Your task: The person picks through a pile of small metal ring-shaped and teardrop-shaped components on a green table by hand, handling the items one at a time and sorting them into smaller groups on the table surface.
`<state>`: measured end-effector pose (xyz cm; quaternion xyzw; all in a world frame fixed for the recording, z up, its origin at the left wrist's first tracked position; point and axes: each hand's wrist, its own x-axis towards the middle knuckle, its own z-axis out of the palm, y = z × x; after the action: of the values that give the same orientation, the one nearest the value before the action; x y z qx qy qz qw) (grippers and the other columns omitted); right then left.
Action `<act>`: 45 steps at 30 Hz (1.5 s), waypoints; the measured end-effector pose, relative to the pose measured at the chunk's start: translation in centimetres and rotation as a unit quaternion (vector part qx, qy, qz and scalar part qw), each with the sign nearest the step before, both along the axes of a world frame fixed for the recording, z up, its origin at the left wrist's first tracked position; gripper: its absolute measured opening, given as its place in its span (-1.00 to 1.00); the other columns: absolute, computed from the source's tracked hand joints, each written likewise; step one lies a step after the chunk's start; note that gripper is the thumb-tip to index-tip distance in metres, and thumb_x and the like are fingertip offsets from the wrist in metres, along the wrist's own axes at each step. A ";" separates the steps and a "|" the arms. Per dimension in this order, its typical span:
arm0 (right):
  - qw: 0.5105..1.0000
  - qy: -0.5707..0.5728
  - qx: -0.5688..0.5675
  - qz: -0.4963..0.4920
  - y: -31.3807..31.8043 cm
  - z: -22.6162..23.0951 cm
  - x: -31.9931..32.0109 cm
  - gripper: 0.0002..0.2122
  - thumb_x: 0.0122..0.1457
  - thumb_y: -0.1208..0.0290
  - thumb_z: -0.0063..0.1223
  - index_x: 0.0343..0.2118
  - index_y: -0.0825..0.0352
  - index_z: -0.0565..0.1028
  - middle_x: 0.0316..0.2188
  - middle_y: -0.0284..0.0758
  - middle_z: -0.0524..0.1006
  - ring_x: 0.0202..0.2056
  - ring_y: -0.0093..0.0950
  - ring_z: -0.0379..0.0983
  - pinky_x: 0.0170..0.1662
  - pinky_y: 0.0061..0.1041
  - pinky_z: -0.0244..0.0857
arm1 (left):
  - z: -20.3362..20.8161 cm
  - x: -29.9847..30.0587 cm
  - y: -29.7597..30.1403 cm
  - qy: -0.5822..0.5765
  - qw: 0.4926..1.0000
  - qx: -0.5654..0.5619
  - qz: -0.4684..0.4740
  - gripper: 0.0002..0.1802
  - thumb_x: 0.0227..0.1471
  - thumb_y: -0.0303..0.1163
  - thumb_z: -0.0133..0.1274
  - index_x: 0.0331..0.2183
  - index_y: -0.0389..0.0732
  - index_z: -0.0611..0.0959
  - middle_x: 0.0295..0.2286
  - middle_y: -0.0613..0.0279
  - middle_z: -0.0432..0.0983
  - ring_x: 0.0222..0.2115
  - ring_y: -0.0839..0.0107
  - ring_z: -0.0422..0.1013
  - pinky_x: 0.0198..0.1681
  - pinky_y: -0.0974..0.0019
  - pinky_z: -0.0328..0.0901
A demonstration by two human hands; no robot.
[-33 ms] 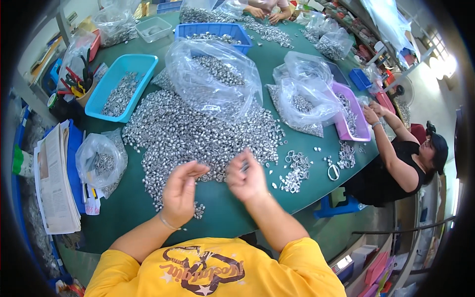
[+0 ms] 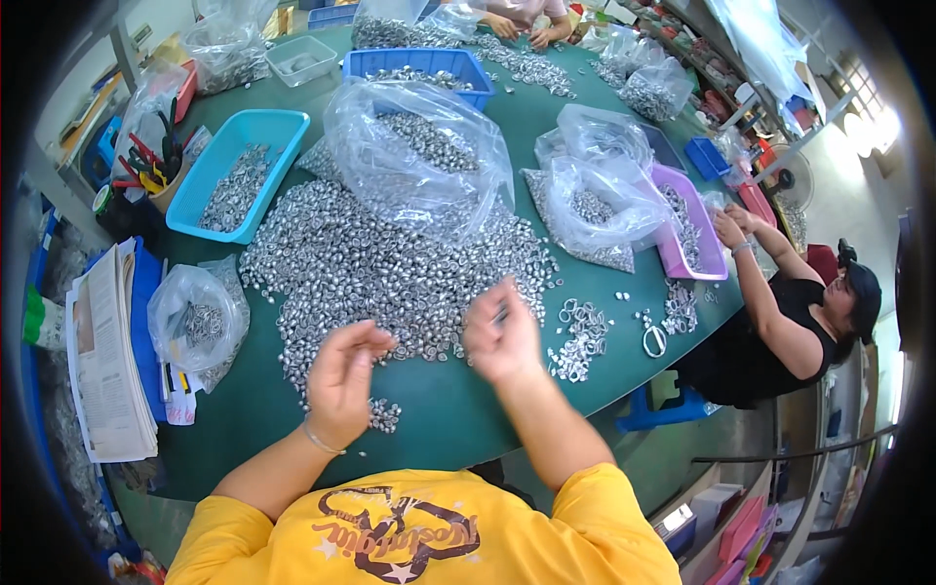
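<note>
A broad heap of small silvery metal pieces (image 2: 380, 278) covers the middle of the green table. At its near edge my left hand (image 2: 341, 378) is cupped, thumb and fingers apart, with nothing visible in it. My right hand (image 2: 504, 336), slightly blurred, is over the heap's near right edge. Its fingers are curled round a small metal piece (image 2: 500, 314), mostly hidden by them. A small cluster of the same pieces (image 2: 386, 415) lies beside my left wrist. Behind the heap, an open clear plastic bag (image 2: 429, 166) holds more pieces.
A turquoise tray (image 2: 283, 175) and a small bag (image 2: 180, 312) stand left. A blue bin (image 2: 483, 97) is behind. At right are ring-shaped pieces (image 2: 582, 336), a purple bin (image 2: 717, 258) and a co-worker (image 2: 809, 322). Another person's hands (image 2: 526, 31) work at the far side.
My right hand has shifted to the right, its fingers still curled. My left hand has moved slightly left, away from it. The heap looks the same.
</note>
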<state>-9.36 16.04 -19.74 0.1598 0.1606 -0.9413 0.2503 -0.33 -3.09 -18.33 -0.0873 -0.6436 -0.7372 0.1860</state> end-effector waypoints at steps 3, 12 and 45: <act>0.966 0.071 0.156 -0.192 5.6 3.8 -6.6 -0.65 0.18 0.02 -0.16 -0.68 0.08 0.29 -0.76 -0.55 0.26 -0.77 -0.65 0.14 -0.78 -0.70 -0.12 | -0.9 0.9 -2.1 -0.068 0.997 0.029 0.022 -0.76 0.09 -0.61 -0.20 -0.16 -0.34 0.42 -0.36 0.22 0.42 -0.37 0.51 0.39 -0.22 0.45 0.32; 0.836 0.086 0.415 -0.349 15.7 5.8 -18.0 -0.59 0.23 0.26 -0.37 -0.04 0.51 0.32 0.05 -0.16 0.27 0.20 -0.35 -0.08 0.25 -0.26 -0.45 | -2.1 3.4 -5.1 -0.130 0.987 -0.058 0.069 -0.82 0.03 -0.66 -0.15 -0.27 -0.35 0.49 -0.42 0.24 0.44 -0.45 0.56 0.39 -0.38 0.56 0.29; 0.338 0.697 0.628 0.081 -1.8 -2.8 9.9 -0.73 -0.11 0.59 -0.02 -0.26 0.36 0.47 -0.14 -0.24 0.43 -0.10 -0.25 0.34 -0.02 -0.24 0.18 | -3.5 4.7 -3.0 -0.009 0.919 -0.394 0.029 -0.83 -0.18 -0.66 0.04 -0.41 -0.28 0.55 -0.41 0.13 0.42 -0.40 0.18 0.42 -0.35 0.33 0.34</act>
<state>0.58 14.21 -22.50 -0.4578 0.8324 -0.3081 -0.0515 4.34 -6.14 -21.82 -0.1282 -0.8859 -0.4192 0.1516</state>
